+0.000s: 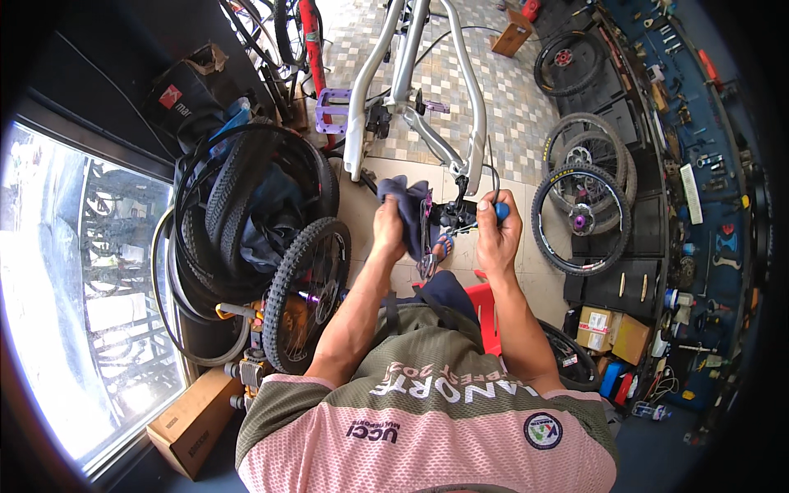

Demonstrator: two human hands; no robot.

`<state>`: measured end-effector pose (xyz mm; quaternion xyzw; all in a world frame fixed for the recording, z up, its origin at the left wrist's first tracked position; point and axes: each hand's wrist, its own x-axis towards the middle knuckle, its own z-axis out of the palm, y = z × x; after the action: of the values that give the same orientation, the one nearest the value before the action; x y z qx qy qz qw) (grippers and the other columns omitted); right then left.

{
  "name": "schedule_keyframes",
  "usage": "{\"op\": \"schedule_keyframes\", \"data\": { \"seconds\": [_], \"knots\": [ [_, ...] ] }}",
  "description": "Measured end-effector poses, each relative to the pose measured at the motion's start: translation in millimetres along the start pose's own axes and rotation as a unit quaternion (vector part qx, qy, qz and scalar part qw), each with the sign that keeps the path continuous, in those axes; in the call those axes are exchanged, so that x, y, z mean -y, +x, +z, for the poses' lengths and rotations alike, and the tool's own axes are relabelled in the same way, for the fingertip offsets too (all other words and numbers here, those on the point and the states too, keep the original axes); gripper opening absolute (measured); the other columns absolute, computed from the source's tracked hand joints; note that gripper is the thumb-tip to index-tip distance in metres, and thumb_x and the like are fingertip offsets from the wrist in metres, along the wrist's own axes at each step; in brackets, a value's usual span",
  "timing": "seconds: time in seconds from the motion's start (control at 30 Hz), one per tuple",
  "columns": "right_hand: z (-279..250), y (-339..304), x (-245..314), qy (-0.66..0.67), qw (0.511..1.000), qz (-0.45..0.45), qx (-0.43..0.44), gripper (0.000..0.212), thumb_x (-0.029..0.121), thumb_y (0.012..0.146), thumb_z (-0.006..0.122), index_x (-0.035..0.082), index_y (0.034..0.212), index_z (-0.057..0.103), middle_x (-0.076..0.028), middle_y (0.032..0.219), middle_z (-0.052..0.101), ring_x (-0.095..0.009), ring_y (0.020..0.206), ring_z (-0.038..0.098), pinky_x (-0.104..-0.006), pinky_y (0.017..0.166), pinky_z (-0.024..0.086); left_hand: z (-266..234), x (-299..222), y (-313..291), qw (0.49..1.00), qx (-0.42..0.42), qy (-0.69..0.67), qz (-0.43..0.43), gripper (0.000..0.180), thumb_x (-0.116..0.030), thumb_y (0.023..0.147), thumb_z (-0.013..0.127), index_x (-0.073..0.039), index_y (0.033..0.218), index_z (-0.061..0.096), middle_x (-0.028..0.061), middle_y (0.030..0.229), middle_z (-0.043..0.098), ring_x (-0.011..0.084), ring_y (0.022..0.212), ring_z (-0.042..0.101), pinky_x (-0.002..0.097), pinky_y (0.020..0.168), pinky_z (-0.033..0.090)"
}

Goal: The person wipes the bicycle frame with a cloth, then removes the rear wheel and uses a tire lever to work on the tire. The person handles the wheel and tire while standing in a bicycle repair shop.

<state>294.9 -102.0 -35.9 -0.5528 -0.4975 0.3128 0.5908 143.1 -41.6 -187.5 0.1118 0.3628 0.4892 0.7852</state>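
Observation:
A silver bicycle frame (474,90) stands in front of me, its rear end toward me. Below its right rear tip hangs a black rear derailleur (448,215) with a purple-tinted cage. My left hand (389,228) is closed on a dark grey-blue cloth (400,193), which lies against the left side of the cage. At the derailleur's right, my right hand (498,238) is closed round a tool with a blue handle (502,211); its working end is hard to make out. A thin cable (493,156) curves from the frame down to the derailleur.
Tyres (234,177) are heaped at the left beside a knobby wheel (283,287). More wheels (538,222) lean against black drawers at the right, near a blue tool board (699,164). A red stool (485,316) is under me. A purple pedal (332,111) sticks out from the frame.

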Motion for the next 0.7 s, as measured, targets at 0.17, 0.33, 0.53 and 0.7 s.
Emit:
{"op": "schedule_keyframes", "data": {
  "seconds": [0.17,0.33,0.53,0.7],
  "knots": [
    [8.5,-1.9,-1.6,0.002,1.0,0.002,-0.029,0.011,0.013,0.105,0.06,0.006,0.101,0.053,0.005,0.077,0.048,-0.003,0.067,0.042,-0.0226,0.059,0.036,21.4,-29.9,-14.4,0.968,0.161,0.195,0.009,0.055,-0.046,0.112,0.041,-0.006,0.147,0.055,0.0123,0.134,0.067,0.0266,0.116,0.067,0.0386,0.104,0.051],
    [11.8,-4.6,6.8,-0.002,0.999,0.02,-0.027,0.014,0.015,0.105,0.061,0.006,0.098,0.053,0.004,0.074,0.052,-0.005,0.066,0.048,-0.0256,0.057,0.042,47.8,-28.9,-21.6,0.965,0.091,0.226,0.096,0.05,-0.039,0.11,0.045,0.003,0.126,0.067,0.0083,0.117,0.07,0.0193,0.11,0.066,0.0349,0.099,0.05],
    [5.7,1.9,-5.5,-0.011,1.0,-0.002,-0.015,0.016,0.015,0.1,0.067,0.004,0.096,0.056,-0.003,0.078,0.055,-0.01,0.067,0.052,-0.0306,0.059,0.045,32.5,-18.1,27.8,0.956,0.067,0.255,0.127,0.059,-0.051,0.109,0.048,0.0,0.133,0.065,-0.0015,0.093,0.067,0.0082,0.078,0.058,0.0262,0.067,0.045],
    [-32.8,10.0,-18.8,0.196,0.972,0.068,0.113,0.017,0.017,0.105,0.066,0.005,0.098,0.056,0.003,0.079,0.054,-0.004,0.068,0.049,-0.023,0.06,0.04,-97.1,47.0,99.0,0.998,0.061,0.016,0.006,0.049,-0.039,0.107,0.055,-0.003,0.141,0.059,0.0124,0.12,0.071,0.0272,0.104,0.072,0.0417,0.091,0.06]
  ]
}}
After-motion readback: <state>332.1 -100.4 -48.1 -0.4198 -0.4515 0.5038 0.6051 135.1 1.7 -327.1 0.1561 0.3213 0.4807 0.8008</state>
